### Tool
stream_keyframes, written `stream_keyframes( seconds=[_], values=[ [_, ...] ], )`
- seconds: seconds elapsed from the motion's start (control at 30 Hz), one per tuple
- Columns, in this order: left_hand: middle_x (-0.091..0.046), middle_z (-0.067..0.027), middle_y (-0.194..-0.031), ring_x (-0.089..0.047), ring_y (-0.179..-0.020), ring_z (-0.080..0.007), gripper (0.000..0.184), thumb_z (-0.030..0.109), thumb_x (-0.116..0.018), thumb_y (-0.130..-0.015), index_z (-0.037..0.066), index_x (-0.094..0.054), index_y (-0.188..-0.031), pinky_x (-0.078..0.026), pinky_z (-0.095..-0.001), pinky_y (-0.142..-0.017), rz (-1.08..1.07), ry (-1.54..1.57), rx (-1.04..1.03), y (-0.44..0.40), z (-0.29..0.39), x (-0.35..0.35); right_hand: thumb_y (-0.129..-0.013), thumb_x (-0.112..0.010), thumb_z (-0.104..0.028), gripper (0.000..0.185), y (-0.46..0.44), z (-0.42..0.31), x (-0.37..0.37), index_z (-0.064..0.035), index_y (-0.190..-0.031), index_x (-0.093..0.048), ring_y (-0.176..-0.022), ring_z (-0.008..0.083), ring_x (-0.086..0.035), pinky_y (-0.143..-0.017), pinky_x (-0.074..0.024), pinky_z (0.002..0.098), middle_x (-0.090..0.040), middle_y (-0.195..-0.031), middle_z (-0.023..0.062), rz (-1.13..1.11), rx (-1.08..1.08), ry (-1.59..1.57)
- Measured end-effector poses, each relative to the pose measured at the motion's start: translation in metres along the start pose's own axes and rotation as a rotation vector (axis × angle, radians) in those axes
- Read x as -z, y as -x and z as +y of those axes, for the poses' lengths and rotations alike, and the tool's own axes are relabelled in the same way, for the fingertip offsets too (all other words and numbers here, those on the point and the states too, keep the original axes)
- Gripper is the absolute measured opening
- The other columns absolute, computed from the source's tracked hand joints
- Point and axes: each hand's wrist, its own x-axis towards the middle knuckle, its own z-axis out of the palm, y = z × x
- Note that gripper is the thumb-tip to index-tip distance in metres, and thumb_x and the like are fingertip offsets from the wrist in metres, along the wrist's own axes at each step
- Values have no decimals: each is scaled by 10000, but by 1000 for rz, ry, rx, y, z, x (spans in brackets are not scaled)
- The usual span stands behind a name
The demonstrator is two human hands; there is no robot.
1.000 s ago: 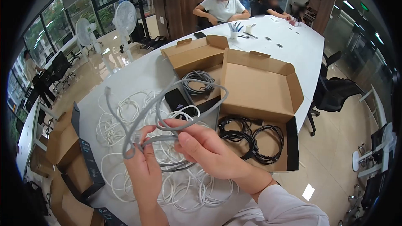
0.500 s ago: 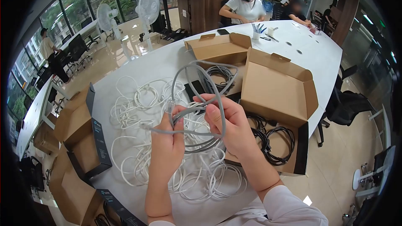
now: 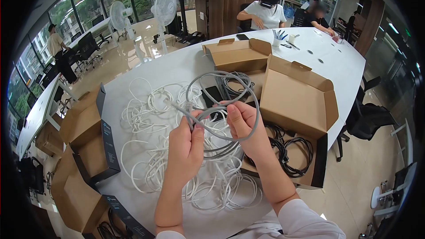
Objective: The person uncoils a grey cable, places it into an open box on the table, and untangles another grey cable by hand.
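A looped grey network cable (image 3: 255,124) is held up over the table between my two hands. My left hand (image 3: 188,139) pinches it near one end, where a clear plug shows above the fingers and another end sticks out to the left. My right hand (image 3: 242,121) is closed round the other side of the loops. Below them a tangle of white cables (image 3: 152,166) spreads over the table. More grey cable (image 3: 217,153) hangs or lies just under my hands; I cannot tell which. Behind my right hand is a black phone-like slab (image 3: 212,95).
An open cardboard box (image 3: 321,159) with coiled black cables stands at right. Behind it, another box (image 3: 237,55) holds grey cable. Open boxes (image 3: 110,148) line the left edge. A pen cup (image 3: 277,40) stands at the back, near a seated person (image 3: 264,15).
The view has shifted slightly. The grey loops have turned and spread, and the loose end now points up and left. Both hands still grip the cable.
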Motion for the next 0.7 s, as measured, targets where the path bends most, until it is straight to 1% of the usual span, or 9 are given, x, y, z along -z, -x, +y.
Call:
stream_keyframes(
  seconds=[0.07, 0.17, 0.23, 0.27, 0.37, 0.47, 0.57, 0.67, 0.7],
  values=[
    [-517, -23, -715, -511, -622, -100, 217, 155, -468, -995, 1, -545, -1127, -401, -251, -564, -23, -148, -14, 0, 1, 2, -1010, -496, -228, 282, 1, -4, 3, 13, -965, -635, -622, 62, -376, -550, -321, 229, -460, -676, -37, -38, 11, 76],
    [-559, -119, -805, -557, -692, -228, 214, 131, -473, -979, -15, -540, -1121, -448, -333, -645, 114, -353, -303, -4, -13, -5, -1002, -508, -210, 275, 0, -1, 5, 20, -886, -603, -607, 103, -412, -558, -361, 265, -507, -667, 16, -60, 102, 243],
    [-568, -159, -877, -563, -749, -290, 217, 113, -495, -956, -17, -541, -1124, -455, -368, -695, 109, -492, -371, -5, -8, 0, -990, -525, -191, 268, 0, -2, 4, 38, -865, -586, -597, 140, -446, -556, -388, 301, -543, -659, 97, -48, 116, 378],
    [-572, -179, -913, -566, -778, -321, 221, 103, -507, -945, -18, -542, -1126, -459, -385, -721, 106, -562, -407, -6, -5, 3, -990, -525, -193, 272, 1, -3, 3, 38, -863, -588, -592, 143, -445, -552, -387, 303, -542, -651, 99, -41, 134, 380],
    [-568, -182, -958, -573, -801, -326, 236, 83, -540, -909, -9, -548, -1126, -463, -381, -722, 51, -598, -397, -6, 3, 6, -990, -526, -199, 279, 1, -4, 4, 38, -860, -596, -581, 154, -448, -545, -390, 310, -548, -638, 106, -52, 163, 375],
    [-533, -162, -872, -524, -775, -344, 265, 31, -565, -848, -42, -562, -1102, -428, -438, -689, -52, -490, -316, -4, 8, 7, -986, -529, -197, 274, 0, -4, 6, 37, -869, -610, -582, 173, -468, -555, -406, 318, -576, -651, 120, -111, 155, 355],
    [-557, -178, -883, -551, -754, -342, 251, 9, -567, -840, -35, -562, -1087, -450, -411, -664, -86, -523, -343, -5, -9, 11, -979, -528, -175, 252, 1, -9, 7, 46, -913, -630, -608, 203, -514, -595, -442, 320, -621, -706, 155, -191, 159, 377],
    [-607, -144, -824, -587, -633, -243, 195, 2, -522, -878, -41, -541, -1067, -469, -328, -599, -138, -363, -189, -9, -11, 8, -989, -508, -181, 256, 4, -13, 4, 16, -888, -637, -583, 123, -424, -540, -374, 275, -520, -628, 47, -243, 149, 345],
    [-601, -129, -806, -569, -599, -208, 175, 2, -515, -885, -36, -540, -1054, -454, -310, -564, -180, -289, -113, -9, -7, 8, -978, -524, -153, 235, 2, -15, 7, 56, -984, -631, -624, 213, -529, -628, -457, 310, -629, -744, 169, -287, 168, 366]
  ],
)
